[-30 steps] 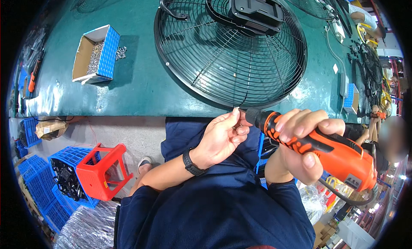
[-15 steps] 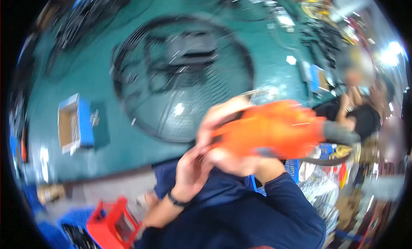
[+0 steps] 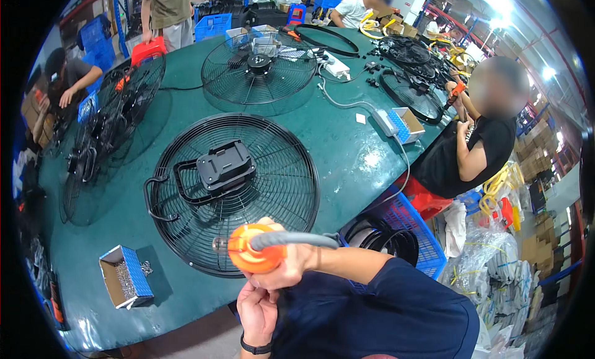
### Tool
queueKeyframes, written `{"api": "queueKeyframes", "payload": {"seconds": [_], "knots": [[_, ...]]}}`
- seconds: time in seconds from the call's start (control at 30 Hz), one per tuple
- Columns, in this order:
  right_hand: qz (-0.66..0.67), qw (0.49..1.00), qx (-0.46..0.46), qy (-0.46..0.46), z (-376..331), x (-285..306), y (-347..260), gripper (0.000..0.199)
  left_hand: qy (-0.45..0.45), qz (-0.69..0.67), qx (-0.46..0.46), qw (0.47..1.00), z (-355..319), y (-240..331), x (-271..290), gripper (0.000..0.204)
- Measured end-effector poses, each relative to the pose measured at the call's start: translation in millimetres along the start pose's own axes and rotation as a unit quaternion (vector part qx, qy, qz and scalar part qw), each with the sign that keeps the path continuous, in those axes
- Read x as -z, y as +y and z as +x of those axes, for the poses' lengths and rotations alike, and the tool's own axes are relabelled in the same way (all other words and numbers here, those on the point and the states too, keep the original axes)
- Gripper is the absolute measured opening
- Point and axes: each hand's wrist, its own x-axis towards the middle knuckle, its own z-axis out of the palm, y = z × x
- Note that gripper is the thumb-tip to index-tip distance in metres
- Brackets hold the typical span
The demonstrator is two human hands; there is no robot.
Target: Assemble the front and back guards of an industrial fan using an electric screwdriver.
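An orange corded electric drill (image 3: 257,250) is in my right hand (image 3: 296,267), above the near edge of a large black fan (image 3: 291,164). Its grey cord sleeve runs back over my wrist, and its metal tip points left. Just below the drill, my left hand (image 3: 257,314) has its fingers pinched together close to my right fingers. Whatever that pinch may hold is hidden. The fan lies flat on the green table (image 3: 347,198), with a dark grey box (image 3: 226,167) and a black curved handle on its wire guard.
Left of the fan stands a blue-and-white carton (image 3: 133,278) of small screws, some spilled beside it. Another round fan (image 3: 259,65) lies farther back. A blue crate (image 3: 427,247) with black rings sits at the table's right edge. A co-worker (image 3: 477,142) sits at right, holding an orange tool.
The drill has swung round from pointing right to pointing left, near the fan's edge. My left hand has stayed close below it. The view has steadied and tilted up.
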Motion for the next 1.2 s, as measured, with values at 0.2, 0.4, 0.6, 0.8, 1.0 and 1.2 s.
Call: {"api": "queueKeyframes", "payload": {"seconds": [0.2, 0.4, 0.6, 0.8, 1.0, 1.2], "knots": [[0.187, 0.962, -0.178, 0.089, -14.4, 4.7, -5.6, 0.035, -0.004, 0.023, -0.058, 0.998, -16.1, 0.1, 0.6, 0.024], [0.239, 0.886, -0.265, 0.295, -33.9, 90.6, -2.0, 0.039, 0.086, 0.043, -0.227, 0.969, -31.8, 20.7, 29.9, 0.04], [0.181, 0.781, -0.505, 0.32, -63.1, 173.1, 37.2, 0.036, 0.097, 0.112, -0.222, 0.964, -18.6, 42.5, 41.1, 0.035], [0.15, 0.806, -0.512, 0.256, -81.4, 169.4, 48.0, 0.03, 0.087, 0.156, -0.185, 0.966, 3.3, 51.5, 19.0, 0.015], [0.145, 0.8, -0.51, 0.281, -87.5, 169.7, 40.3, 0.029, 0.089, 0.177, -0.202, 0.959, 5.5, 52.5, 21.4, 0.009], [0.176, 0.796, -0.513, 0.268, -116.5, 140.2, 9.6, 0.027, 0.123, 0.244, -0.238, 0.932, 20.2, 88.8, 32.7, 0.008]]}}
